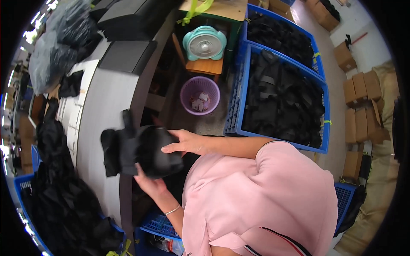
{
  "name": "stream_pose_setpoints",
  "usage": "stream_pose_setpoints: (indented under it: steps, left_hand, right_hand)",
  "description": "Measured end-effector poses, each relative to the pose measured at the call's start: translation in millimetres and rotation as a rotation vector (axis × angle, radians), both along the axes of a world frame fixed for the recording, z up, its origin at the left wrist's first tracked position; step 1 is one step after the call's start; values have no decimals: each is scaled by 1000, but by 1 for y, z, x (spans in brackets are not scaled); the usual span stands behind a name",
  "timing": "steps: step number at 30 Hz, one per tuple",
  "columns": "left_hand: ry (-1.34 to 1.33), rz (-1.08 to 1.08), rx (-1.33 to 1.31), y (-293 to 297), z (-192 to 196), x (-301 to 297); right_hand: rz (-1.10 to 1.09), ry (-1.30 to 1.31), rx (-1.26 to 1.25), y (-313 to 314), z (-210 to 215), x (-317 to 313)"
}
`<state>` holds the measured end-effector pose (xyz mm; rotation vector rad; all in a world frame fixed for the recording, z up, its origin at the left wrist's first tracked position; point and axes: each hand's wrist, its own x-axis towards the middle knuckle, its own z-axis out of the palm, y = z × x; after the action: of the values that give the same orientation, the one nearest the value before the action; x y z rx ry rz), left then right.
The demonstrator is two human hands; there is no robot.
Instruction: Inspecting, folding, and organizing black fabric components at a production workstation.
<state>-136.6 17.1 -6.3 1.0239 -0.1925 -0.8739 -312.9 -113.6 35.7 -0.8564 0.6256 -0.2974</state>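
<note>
We see glare from long white lights (35, 17) at ten o'clock, motion-blurred soft black fabric piece (150, 149), fisheye-bent edges, black corners.

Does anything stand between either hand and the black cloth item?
Nothing visible does. The right hand and the left hand both grip the black cloth item directly, at the edge of the grey table. Some fingers are hidden, so contact there can't be checked.

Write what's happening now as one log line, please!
Left hand: holds black item | right hand: holds same item | place: over grey table's edge | nearby: purple basket, teal fan
</note>
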Motion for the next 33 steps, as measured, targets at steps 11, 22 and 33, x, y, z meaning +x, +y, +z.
stream_pose_setpoints:
  steps: [11,22,33]
  left_hand:
    - [70,-424,252,11,-84,-26]
    - [168,-286,267,33,-160,3]
    - [242,-144,303,43,-144,-5]
  right_hand:
    - [-1507,237,-28,-81,-122,-263]
    - [-2263,423,-366,-31,-59,-648]
    - [-916,1187,-1242,-88,-235,-302]
